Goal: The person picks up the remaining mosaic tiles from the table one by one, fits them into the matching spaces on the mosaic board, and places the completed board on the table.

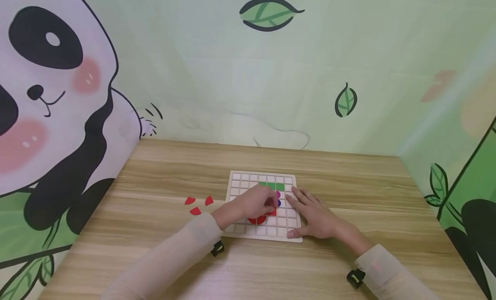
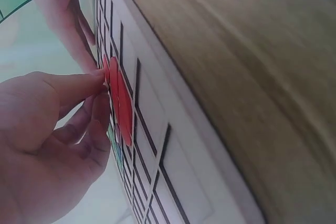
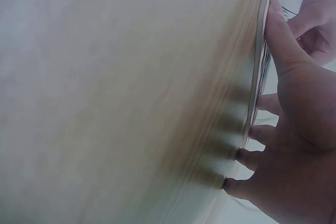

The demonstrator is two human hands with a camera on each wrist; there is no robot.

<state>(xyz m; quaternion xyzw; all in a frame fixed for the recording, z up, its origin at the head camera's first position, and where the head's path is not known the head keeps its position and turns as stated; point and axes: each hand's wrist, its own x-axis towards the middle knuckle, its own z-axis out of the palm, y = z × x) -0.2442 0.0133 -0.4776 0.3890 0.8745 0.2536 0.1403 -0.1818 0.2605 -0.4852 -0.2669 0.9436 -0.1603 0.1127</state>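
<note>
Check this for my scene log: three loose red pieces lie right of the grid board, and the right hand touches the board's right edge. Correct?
Not quite: in the head view, the three loose red pieces lie left of the grid board, not right. The right hand does touch its right edge.

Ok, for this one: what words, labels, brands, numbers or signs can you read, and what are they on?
No readable text in any view.
Left wrist camera and right wrist camera: any markings are too small to read.
Gridded board, red wedges, panda mural: no lettering visible.
</note>
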